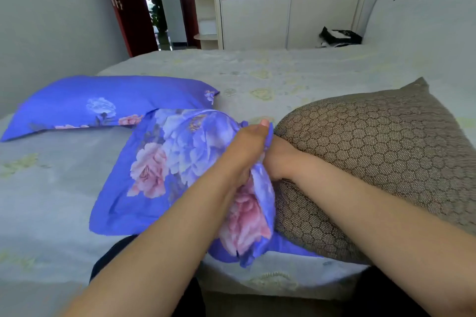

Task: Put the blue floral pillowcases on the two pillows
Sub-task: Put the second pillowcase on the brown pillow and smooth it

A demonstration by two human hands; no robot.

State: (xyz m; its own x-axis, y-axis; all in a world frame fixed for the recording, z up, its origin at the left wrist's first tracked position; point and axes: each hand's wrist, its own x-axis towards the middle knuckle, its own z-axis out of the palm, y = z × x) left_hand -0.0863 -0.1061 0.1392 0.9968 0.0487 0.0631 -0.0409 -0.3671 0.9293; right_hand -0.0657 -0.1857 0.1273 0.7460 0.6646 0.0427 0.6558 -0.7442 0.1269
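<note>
Gripping is being done mainly by the left hand (248, 147), whose fingers are curling round the bunched open edge of the blue floral pillowcase (164, 165) and pinching it up off the bed (257, 69). That hold is keeping the mouth of the case gathered and lifted, so the bare pillow can be fed into it.

Just to the right of the pillowcase, the right hand (280, 159) is lying against the near corner of the brown patterned pillow (373, 152). Its fingers are hidden behind the cloth and the left hand, so I cannot tell whether they are holding the pillow's corner or only pressing on it. It looks placed there to steer that corner into the opening.

Most of the pillowcase is spreading flat to the left of the pillow, empty and limp, with its gathered end touching the pillow's corner. None of the pillow looks to be inside yet, so this step is seemingly only starting.

Beyond the pillowcase, further from the person, a second pillow (103, 103) is lying already dressed in the same blue floral cloth, so half the task looks done. A black and white bag (340, 35) is sitting at the far side of the bed, well apart from the pillowcase.
</note>
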